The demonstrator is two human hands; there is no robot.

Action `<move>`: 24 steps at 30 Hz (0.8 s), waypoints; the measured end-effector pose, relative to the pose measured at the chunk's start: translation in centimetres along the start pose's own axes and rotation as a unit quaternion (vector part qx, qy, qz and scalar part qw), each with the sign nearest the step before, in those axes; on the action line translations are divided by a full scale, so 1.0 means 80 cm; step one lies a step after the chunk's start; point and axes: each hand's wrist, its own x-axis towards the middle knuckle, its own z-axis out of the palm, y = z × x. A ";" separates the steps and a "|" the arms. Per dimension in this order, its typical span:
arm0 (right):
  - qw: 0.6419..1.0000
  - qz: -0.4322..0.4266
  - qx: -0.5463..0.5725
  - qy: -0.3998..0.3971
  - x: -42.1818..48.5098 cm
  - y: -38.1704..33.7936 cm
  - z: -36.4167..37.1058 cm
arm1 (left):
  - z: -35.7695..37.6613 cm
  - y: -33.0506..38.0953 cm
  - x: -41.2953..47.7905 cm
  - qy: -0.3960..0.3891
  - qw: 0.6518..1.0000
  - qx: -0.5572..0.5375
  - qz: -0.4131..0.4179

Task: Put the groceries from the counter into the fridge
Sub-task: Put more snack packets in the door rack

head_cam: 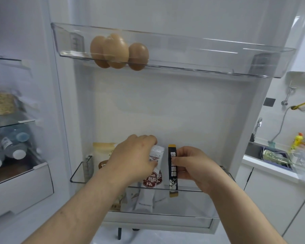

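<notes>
Left hand [132,159]: fingers curled over the top of the white sachets [155,171], gripping them from above and from the left.
Right hand [194,166]: thumb and fingertips pinch the black stick sachet [173,171] at its right edge, about mid-height.
White sachets: at least two, upright, lower ends inside the lower door bin [81,173], left of the bin's middle and directly under the left hand.
Black stick sachet: upright, just beside the white sachets on their right. Its lower end shows behind the bin's clear front wall, and its body lies immediately left of the right hand.
Writing, white sachets: a round brown emblem bearing "奶粉" over a small cow figure; the smaller print is unreadable.
Writing, black stick sachet: white characters "咖啡" running downward, a cartoon dog face below them, and a yellow band at each end.
Pouch [103,155]: cream and brown, at the left end of the lower door bin, partly hidden by the left wrist; its print cannot be read.
Upper door bin [201,55]: clear plastic, with four brown eggs [118,51] clustered near its left end.
Fridge interior, left edge: water bottles [11,150] lying on their sides with white caps facing out.
Right edge: a sink [271,155] with a tap [257,127], and a yellow bottle [297,140] on the worktop behind it.
</notes>
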 end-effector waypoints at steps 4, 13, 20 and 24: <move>1.000 0.007 -0.008 -0.005 0.002 0.002 -0.002 | -0.001 -0.001 0.011 -0.049 0.998 0.018 0.032; 0.998 0.028 0.029 -0.044 0.000 0.004 -0.004 | -0.016 -0.005 0.022 -0.077 0.991 -0.105 0.014; 0.990 0.060 0.039 -0.119 -0.002 0.001 0.000 | -0.008 -0.010 0.023 -0.030 0.994 -0.107 0.003; 0.984 0.081 0.039 -0.152 -0.001 -0.001 0.002 | -0.008 -0.013 0.023 -0.019 0.999 -0.041 0.018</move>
